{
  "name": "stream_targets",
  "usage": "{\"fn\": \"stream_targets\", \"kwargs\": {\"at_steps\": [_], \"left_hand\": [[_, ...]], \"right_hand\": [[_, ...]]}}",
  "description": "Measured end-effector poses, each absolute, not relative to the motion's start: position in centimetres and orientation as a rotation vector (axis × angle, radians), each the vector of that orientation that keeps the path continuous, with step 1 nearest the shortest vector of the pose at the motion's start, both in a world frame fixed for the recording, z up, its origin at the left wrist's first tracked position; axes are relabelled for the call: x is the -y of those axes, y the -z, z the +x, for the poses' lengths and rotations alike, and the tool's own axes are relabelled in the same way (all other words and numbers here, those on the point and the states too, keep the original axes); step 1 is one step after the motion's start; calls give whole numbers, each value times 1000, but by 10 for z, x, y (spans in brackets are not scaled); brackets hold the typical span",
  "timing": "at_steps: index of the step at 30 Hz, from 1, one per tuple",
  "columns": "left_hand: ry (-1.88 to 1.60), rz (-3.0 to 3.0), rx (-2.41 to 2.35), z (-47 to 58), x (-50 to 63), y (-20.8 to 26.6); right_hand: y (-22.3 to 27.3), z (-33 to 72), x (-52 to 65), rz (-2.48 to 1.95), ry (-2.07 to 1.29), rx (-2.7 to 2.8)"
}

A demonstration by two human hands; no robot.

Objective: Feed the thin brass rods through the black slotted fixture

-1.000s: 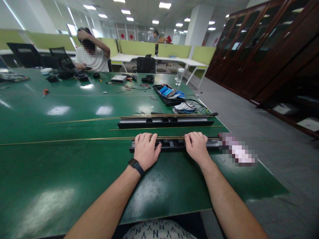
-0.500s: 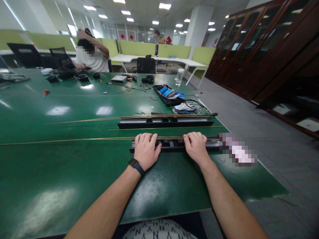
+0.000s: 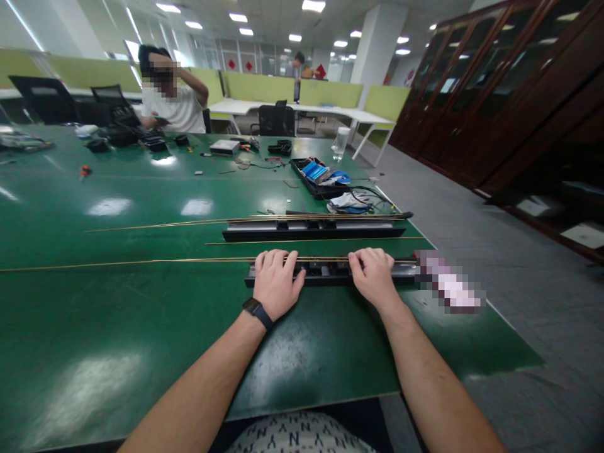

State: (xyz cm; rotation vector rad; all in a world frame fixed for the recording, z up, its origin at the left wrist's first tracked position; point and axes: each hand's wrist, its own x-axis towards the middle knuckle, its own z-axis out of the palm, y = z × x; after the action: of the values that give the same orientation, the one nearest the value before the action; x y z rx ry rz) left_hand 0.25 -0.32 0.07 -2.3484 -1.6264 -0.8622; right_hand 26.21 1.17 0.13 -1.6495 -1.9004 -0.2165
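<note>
In the head view a long black rail [image 3: 325, 279] with a silvery inner face lies crosswise on the green table in front of me. Thin brass-coloured rods [image 3: 202, 260] run along its far side and stretch well past its left end. My left hand [image 3: 276, 283] is curled over the rail's left part, thumb on the near side, fingertips over the rods. Farther right, my right hand [image 3: 372, 275] grips the rail with bent fingers, its thumb close to the index finger. Dark fittings sit in the rail between the hands. Whatever lies under my fingers is hidden.
A second black rail [image 3: 314, 234] with rods on it lies parallel behind, a loose rod [image 3: 311, 240] between. Beyond are a black tray [image 3: 315, 189] with blue items, gloves [image 3: 350, 202] and a clear cup [image 3: 340, 143]. A blurred pinkish object [image 3: 453, 286] lies by the right edge.
My hands keep their hold on the rail, the right one a touch farther right. The seated person across the table has raised their head slightly.
</note>
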Motion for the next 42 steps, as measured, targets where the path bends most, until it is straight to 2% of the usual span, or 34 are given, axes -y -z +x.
{"fn": "stream_targets", "kwargs": {"at_steps": [42], "left_hand": [[882, -2363, 1637, 3, 4, -3]], "right_hand": [[2, 265, -14, -1644, 231, 1937]]}}
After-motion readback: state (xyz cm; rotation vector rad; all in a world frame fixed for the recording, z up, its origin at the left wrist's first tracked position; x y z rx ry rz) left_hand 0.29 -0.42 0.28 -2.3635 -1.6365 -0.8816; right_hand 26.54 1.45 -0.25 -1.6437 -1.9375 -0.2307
